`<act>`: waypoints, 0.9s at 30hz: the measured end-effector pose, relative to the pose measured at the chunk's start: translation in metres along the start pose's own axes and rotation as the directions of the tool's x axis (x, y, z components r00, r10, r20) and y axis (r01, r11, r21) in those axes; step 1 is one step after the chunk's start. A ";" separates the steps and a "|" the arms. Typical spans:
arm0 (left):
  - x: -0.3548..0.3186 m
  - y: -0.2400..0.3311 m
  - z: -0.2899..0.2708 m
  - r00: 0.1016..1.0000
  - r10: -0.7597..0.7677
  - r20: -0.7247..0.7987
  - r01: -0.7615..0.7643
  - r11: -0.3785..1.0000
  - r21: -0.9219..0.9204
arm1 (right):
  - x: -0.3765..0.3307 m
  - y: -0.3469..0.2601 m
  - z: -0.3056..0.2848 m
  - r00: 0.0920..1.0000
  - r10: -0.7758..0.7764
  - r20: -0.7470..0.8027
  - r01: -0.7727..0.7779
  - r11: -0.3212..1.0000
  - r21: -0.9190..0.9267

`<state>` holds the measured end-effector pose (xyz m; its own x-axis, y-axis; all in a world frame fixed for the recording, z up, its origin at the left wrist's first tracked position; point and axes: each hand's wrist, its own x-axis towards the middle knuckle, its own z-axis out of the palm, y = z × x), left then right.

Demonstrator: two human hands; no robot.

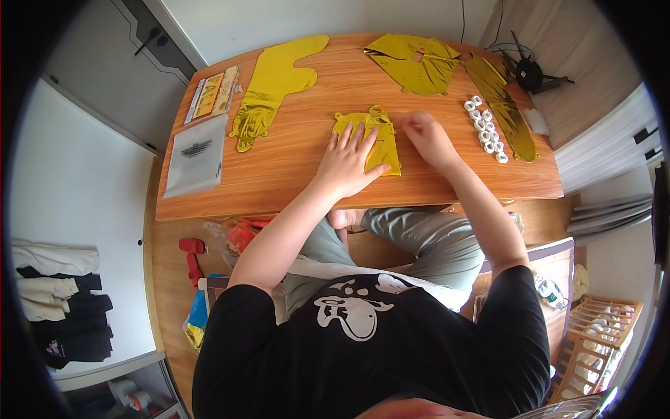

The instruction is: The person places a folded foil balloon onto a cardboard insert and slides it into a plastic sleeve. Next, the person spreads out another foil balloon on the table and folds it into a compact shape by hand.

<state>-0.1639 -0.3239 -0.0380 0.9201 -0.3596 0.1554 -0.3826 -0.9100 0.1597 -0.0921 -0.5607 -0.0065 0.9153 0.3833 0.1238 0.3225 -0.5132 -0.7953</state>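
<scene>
Gold foil balloon [382, 143], flat, crinkled, folded; left hand [347, 164] pressing it.

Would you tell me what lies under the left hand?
The left hand lies flat on a folded gold foil balloon on the table. The foil under the palm is hidden.

glossy crinkled gold foil balloon [370, 140], smooth varnished wood table [293, 174], matt frosted plastic bag [197, 155]
</scene>
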 end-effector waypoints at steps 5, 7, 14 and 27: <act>-0.001 0.002 -0.001 1.000 -0.009 0.008 0.009 1.000 0.018 | -0.009 0.019 -0.010 0.881 -0.449 0.148 0.466 0.772 -0.433; -0.001 0.003 -0.002 1.000 -0.014 0.024 0.013 0.999 0.029 | -0.007 0.018 -0.014 0.875 -0.443 0.196 0.482 0.756 -0.442; -0.001 0.001 0.002 1.000 0.010 -0.022 -0.009 1.000 0.024 | 0.008 0.012 -0.022 0.810 -0.502 0.303 0.583 0.629 -0.515; 0.002 0.002 0.001 0.999 0.025 -0.038 -0.024 0.999 0.029 | 0.027 0.030 -0.023 0.935 -0.325 0.144 0.355 0.833 -0.424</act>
<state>-0.1634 -0.3269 -0.0381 0.9063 -0.3741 0.1965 -0.4019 -0.9068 0.1274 -0.0520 -0.5837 -0.0131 0.7159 0.6356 0.2889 0.6960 -0.6171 -0.3669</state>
